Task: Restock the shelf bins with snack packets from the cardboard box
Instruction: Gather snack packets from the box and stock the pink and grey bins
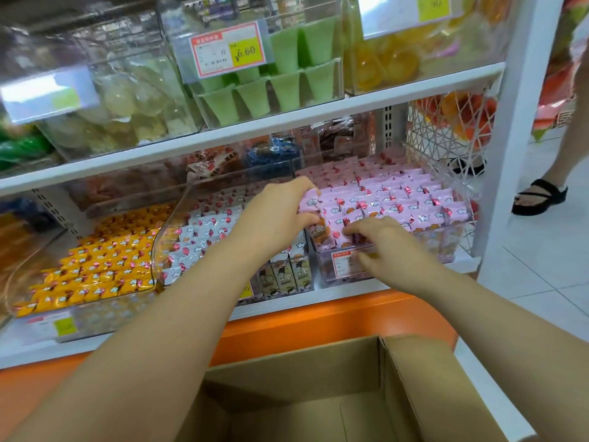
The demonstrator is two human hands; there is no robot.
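Nearest, below both arms, the cardboard box (287, 371) stands open, with one flap up at its right side, just before the orange base (318, 317) of the shelf. Both arms reach over it to the lowest shelf. The right hand (382, 244) lies over the front edge of the clear bin (446, 247) at the right; its bent fingers touch the front row of pink packets (398, 199) and its thumb is at the bin's front wall, but I cannot tell if it really grips any packet. A little farther, the left hand (280, 208) has its fingers curled around a pink packet (309, 202) at the left side of the same bin. Left of this bin is a bin of white packets (207, 231), then one of yellow packets (105, 266). On the shelf above stand green cups (287, 84) behind a price label (228, 52). Far right, a sandalled foot (538, 196) stands on the tiled floor.
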